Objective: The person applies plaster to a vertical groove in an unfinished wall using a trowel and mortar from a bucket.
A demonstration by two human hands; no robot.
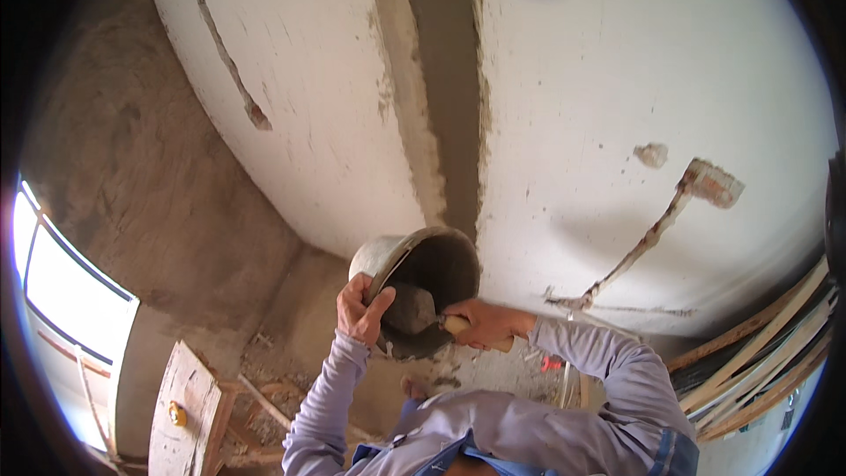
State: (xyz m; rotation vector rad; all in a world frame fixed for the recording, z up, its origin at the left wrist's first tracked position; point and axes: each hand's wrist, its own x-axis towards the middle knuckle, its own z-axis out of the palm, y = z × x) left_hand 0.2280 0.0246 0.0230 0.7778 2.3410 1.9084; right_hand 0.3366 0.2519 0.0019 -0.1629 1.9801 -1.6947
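My left hand (363, 310) grips the rim of a tilted, mortar-stained bucket (374, 253), thumb over the edge. My right hand (486, 323) is closed on the wooden handle of a trowel (456, 324), whose grey blade (411, 308) is down inside the dark interior of the bucket. Behind the bucket rises a white wall (599, 62) with a vertical grey mortar strip (445, 123), chipped grooves and a broken-out patch (709, 183) at the right.
A brown plastered wall (141, 141) and bright window (66, 282) are on the left. A wooden platform (181, 427) bears a small yellow object (177, 414). Long timber strips (758, 344) lean at the right. Debris and a red object (551, 363) lie on the floor.
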